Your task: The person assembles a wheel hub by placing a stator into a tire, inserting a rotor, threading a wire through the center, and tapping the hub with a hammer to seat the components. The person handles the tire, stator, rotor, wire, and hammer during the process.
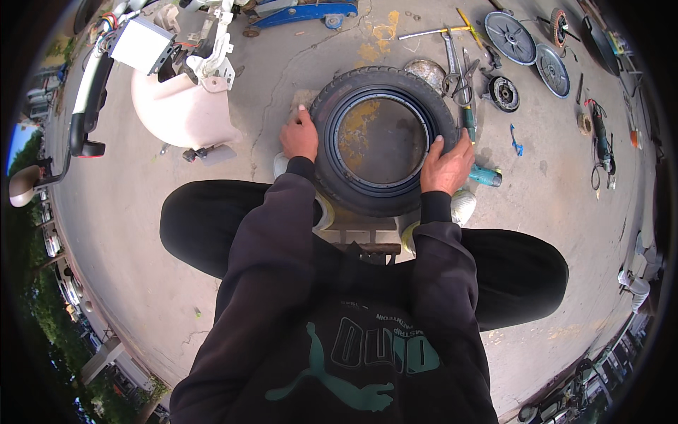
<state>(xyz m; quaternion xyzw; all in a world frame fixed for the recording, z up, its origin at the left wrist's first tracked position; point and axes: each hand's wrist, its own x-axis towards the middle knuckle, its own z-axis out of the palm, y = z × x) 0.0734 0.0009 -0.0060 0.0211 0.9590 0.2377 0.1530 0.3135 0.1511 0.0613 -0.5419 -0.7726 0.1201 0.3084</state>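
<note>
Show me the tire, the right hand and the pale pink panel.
Tire [367, 204]: head view, on its sidewall.
Right hand [447, 168]: head view, on its back.
Pale pink panel [180, 113]: head view, on its face.

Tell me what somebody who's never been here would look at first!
Probably the big black tire in the middle, with the person's left hand at its left edge and right hand on its right side. Next might come the pale pink curved panel at the upper left, and the two round gray discs lying on the ground at the upper right.
</note>
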